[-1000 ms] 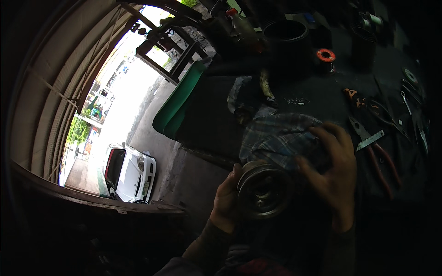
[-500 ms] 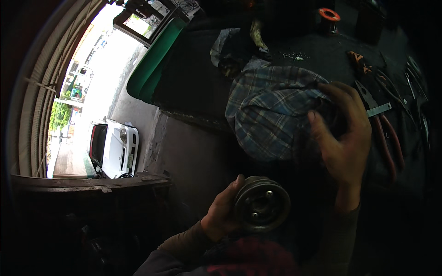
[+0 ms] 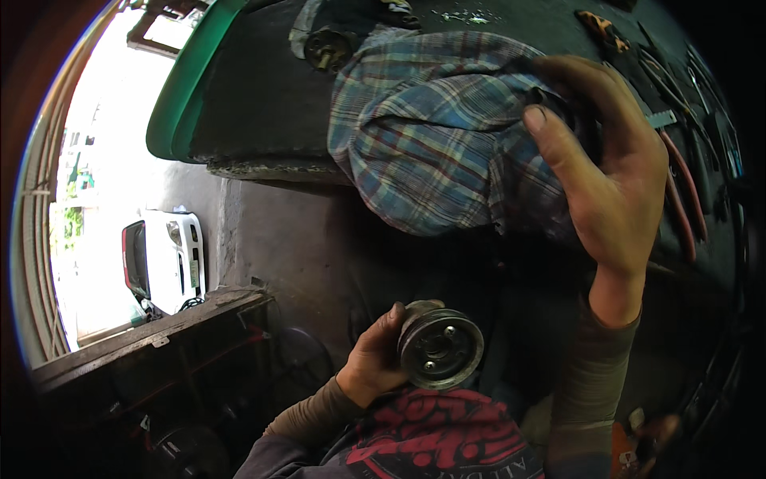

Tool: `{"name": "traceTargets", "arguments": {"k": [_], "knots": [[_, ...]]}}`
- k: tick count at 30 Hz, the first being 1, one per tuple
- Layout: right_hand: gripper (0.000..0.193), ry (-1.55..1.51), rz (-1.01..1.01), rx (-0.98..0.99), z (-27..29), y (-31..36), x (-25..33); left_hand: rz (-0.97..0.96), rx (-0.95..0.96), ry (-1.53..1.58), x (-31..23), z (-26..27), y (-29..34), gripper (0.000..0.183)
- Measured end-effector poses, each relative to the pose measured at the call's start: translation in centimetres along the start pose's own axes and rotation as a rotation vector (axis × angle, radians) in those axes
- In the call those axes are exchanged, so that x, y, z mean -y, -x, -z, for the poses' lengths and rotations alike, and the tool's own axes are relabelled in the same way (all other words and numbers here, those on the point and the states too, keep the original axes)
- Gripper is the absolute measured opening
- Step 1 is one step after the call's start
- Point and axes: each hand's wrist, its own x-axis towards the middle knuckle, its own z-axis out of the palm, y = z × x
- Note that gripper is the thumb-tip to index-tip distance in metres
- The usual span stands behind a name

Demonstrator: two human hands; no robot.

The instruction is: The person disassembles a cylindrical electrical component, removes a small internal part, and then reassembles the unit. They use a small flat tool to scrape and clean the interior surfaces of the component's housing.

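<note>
My left hand [image 3: 373, 357] is closed around a round, grooved metal pulley [image 3: 440, 349], held low in front of my shirt. Its dark face, with two bright studs, is turned up toward me. Ahead of it a crumpled blue plaid cloth [image 3: 431, 144] lies at the near edge of the dark workbench [image 3: 247, 104]. Over the cloth's right end rests my right hand [image 3: 610, 180], thumb and fingers apart around a dark fold. Part of its fingertips are lost in shadow. A round metal part with a short shaft [image 3: 327, 52] sits just beyond the cloth.
Red-handled pliers [image 3: 678, 195] lie to the right of my right hand, with several other tools farther right. An orange and black tool [image 3: 602, 30] is at the far right. A green curved panel [image 3: 179, 112] borders the bench's left. Outside stands a white car [image 3: 167, 259].
My view has tilted downward, so the bench and cloth appear higher and farther left. My left hand keeps its grip on the pulley; my right hand stays over the cloth's right end.
</note>
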Motion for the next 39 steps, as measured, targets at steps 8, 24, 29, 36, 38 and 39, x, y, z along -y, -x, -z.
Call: {"name": "traceTargets", "arguments": {"k": [8, 24, 29, 36, 38, 39], "knots": [[0.038, -0.012, 0.017, -0.005, 0.0, -0.1, -0.5, -0.1, -0.087, -0.13, 0.3, 0.6, -0.1, 0.034], [0.038, 0.004, -0.032, 0.032, 0.3, 0.0, -0.5, -0.077, -0.132, -0.158, 0.4, 0.4, -0.4, 0.065], [0.039, -0.009, -0.063, 0.039, 0.2, 0.1, -0.5, -0.076, -0.147, -0.195, 0.4, 0.2, -0.5, 0.057], [0.032, -0.048, -0.037, -0.059, -0.4, 0.1, -0.2, -0.071, -0.12, -0.213, 0.5, 1.8, -0.5, 0.067], [0.03, -0.039, -0.002, -0.07, -0.2, 0.1, -0.4, -0.079, -0.107, -0.252, 0.4, 1.4, -0.8, 0.07], [0.028, -0.079, 0.017, -0.099, -0.2, 0.1, -0.3, -0.083, -0.087, -0.253, 0.4, 1.3, -0.8, 0.072]]}}
